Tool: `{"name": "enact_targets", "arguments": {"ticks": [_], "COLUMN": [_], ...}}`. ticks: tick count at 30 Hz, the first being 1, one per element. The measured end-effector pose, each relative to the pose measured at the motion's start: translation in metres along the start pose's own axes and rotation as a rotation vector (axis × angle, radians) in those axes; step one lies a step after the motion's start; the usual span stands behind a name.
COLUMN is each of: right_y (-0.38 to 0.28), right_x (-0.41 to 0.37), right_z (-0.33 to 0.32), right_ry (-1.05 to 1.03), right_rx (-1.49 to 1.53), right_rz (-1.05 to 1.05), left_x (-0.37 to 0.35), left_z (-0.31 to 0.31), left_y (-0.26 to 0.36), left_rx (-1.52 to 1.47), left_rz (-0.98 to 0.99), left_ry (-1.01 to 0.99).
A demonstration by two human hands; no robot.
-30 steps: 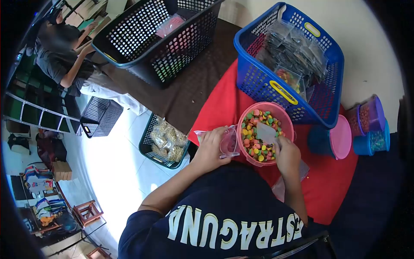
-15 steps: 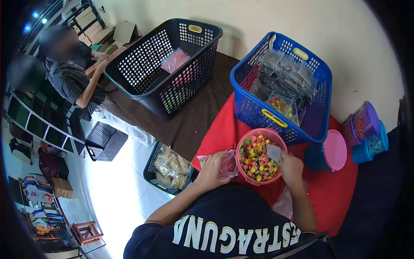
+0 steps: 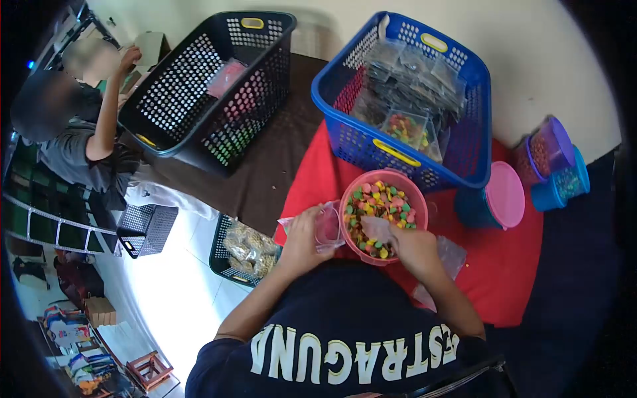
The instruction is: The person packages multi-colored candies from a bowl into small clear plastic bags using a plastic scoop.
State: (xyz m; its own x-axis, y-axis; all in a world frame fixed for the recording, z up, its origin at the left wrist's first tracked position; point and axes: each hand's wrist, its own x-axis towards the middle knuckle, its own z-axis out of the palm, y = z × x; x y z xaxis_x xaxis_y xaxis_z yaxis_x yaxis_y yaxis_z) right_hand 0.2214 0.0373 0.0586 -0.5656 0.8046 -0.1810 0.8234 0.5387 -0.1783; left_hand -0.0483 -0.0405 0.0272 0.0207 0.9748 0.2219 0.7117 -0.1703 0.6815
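A pink tub of small round candies in pink, yellow, green and orange stands before me on the red cloth. My right hand is closed on a translucent scoop, whose blade sits among the candies near the tub's close side. Left of the tub, my left hand grips a clear plastic bag with its mouth held apart, close to the rim. Beneath my right forearm lie more clear bags, partly hidden.
Beyond the tub stands a blue basket with many filled packets. A dark basket holds a pink packet. Lidded tubs and small containers are at right. A green crate of bags sits lower left. Co-workers are at far left.
The scoop has moved down to the near side of the tub, its blade now among the candies. My view has shifted slightly. A co-worker's arm is now raised.
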Motion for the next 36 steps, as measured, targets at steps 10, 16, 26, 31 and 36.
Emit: {"name": "enact_targets", "arguments": {"ticks": [10, 16, 26, 31, 36], "right_y": [0.021, -0.003, 0.002, -0.002, 0.003], "right_x": [0.011, 0.008, 0.019, 0.029, 0.023], "right_z": [-0.017, -0.015, 0.000, 0.020, -0.003], "right_ry": [0.222, 0.301, 0.157, 0.157, 0.050], "right_rx": [-0.028, 0.092, 0.077, 0.113, 0.193], "right_rz": [0.020, -0.044, 0.090, 0.120, 0.119], "left_x": [0.006, 0.005, 0.005, 0.005, 0.005], "left_z": [0.005, 0.010, 0.010, 0.013, 0.012], "left_y": [-0.004, -0.006, -0.006, -0.006, -0.005], "left_rx": [0.019, 0.053, 0.036, 0.055, 0.058], "left_rz": [-0.055, -0.028, -0.061, -0.047, -0.033], "left_ry": [-0.019, -0.024, -0.024, -0.016, -0.009]}}
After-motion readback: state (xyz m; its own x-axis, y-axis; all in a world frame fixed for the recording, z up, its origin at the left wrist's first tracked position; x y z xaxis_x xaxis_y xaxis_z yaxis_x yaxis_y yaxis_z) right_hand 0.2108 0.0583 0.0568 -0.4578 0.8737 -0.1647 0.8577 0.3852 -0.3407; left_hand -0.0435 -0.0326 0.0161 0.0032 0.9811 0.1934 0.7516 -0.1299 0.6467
